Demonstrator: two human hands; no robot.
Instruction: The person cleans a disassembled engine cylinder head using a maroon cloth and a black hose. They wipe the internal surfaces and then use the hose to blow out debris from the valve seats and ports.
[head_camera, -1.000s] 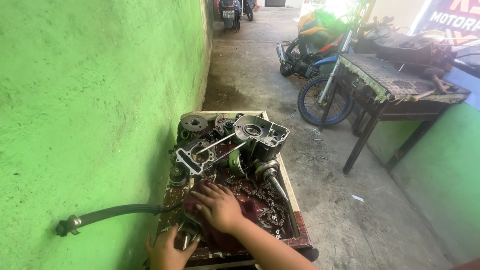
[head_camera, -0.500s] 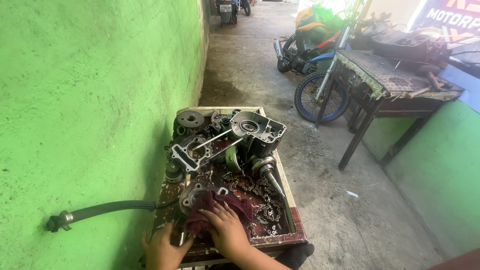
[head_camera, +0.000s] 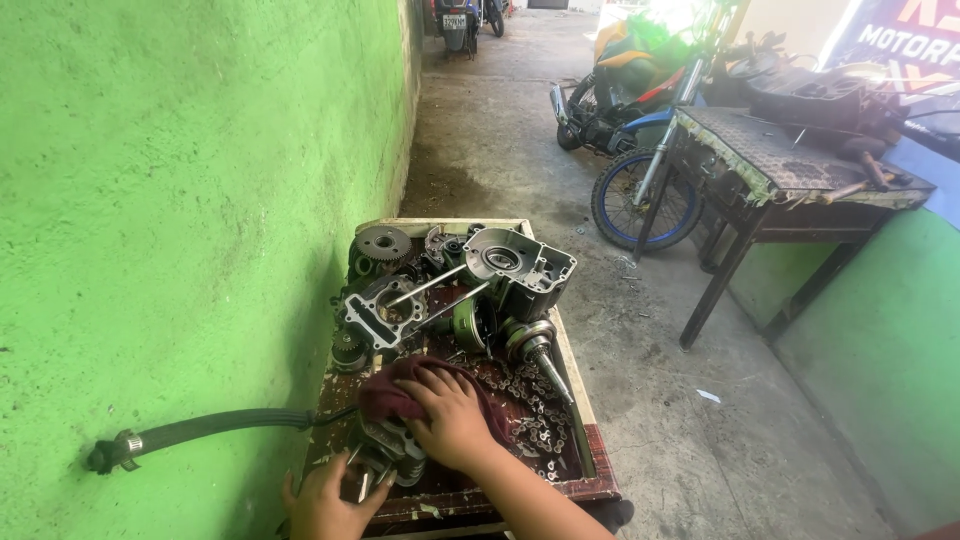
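Head view: the right hand (head_camera: 452, 418) is pressing the maroon rag (head_camera: 395, 392) forward again over the cylinder part (head_camera: 388, 445), fingers spread flat. The left hand (head_camera: 325, 503) is steadying that part, fingers curled on it.

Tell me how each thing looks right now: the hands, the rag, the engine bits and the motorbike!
Right hand: pressed flat on the rag.
Left hand: steadying the part from below.
Dark red cloth rag: bunched over the part.
Round grey metal engine part: half covered by the rag.
Grey metal engine casing: lying open on the tray.
Blue-wheeled motorbike: parked upright.
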